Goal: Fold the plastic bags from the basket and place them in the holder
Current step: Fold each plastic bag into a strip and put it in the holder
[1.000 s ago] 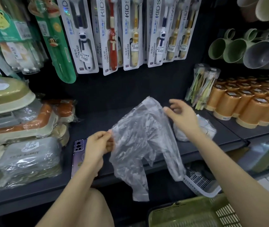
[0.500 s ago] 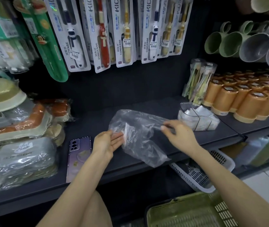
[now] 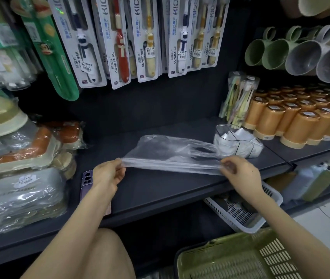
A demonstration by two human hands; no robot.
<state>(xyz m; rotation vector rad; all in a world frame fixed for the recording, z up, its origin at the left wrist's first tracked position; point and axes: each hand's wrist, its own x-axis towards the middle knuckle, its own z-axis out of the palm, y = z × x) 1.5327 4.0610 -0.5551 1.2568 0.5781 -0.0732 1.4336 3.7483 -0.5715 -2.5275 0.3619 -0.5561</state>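
Of the bags, 1 plastic bag (image 3: 168, 152) is in work and, by my reading, only at the start of its fold. It is drawn out long and low over the dark shelf (image 3: 160, 190), and no cross-fold shows yet. Beyond the right fingertips, just past the bag's handle loops, the clear holder (image 3: 223, 130) already has white folded packets (image 3: 225, 141) in it, so part of the job looks done. This bag has yet to be folded small and tucked in there. Below the right wrist a white basket (image 3: 246, 228) sits under the shelf, and a green basket (image 3: 216, 250) is nearer the camera. I cannot tell how many bags wait in either.

The left hand (image 3: 107, 176) has its fingers (image 3: 118, 164) curled together, thumb against them, pinching the left end of the bag's near edge. A purple phone (image 3: 86, 176) lies just left of that hand, partly under the wrist. Between the 2 pinches the near edge runs taut, and the rest of the film lies behind the fingers on the shelf. The right hand (image 3: 240, 174) closes its fingertips (image 3: 227, 165) on the right end, and the film wraps over them.
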